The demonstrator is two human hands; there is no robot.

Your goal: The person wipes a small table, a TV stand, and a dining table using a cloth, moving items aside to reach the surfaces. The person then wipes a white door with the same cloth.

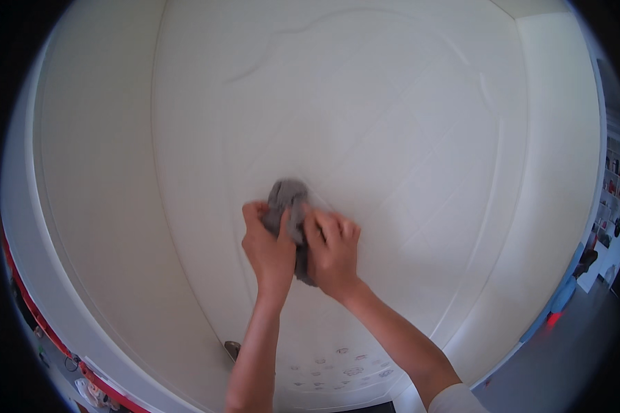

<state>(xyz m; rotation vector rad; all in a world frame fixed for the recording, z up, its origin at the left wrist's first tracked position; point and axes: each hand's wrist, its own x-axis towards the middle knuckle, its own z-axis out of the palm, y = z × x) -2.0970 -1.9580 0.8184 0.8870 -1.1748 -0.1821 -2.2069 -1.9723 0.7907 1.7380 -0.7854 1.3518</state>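
A bunched grey cloth (288, 193) is between both hands, in front of a white panelled door (372, 134) with moulded lines. My left hand (268, 242) grips the cloth from the left, its thumb pressed over the folds. On the other side my right hand (333, 242) clutches it with curled fingers. Part of the cloth hangs down between the two palms. Whether the cloth touches the door is hard to tell.
White frame sides flank the door, left (98, 155) and right (553, 155). Low on the left is a metal door handle (232, 349), partly behind my forearm. Small printed drawings (352, 370) mark the door's lower part. Shelves (612, 186) with small items stand far right.
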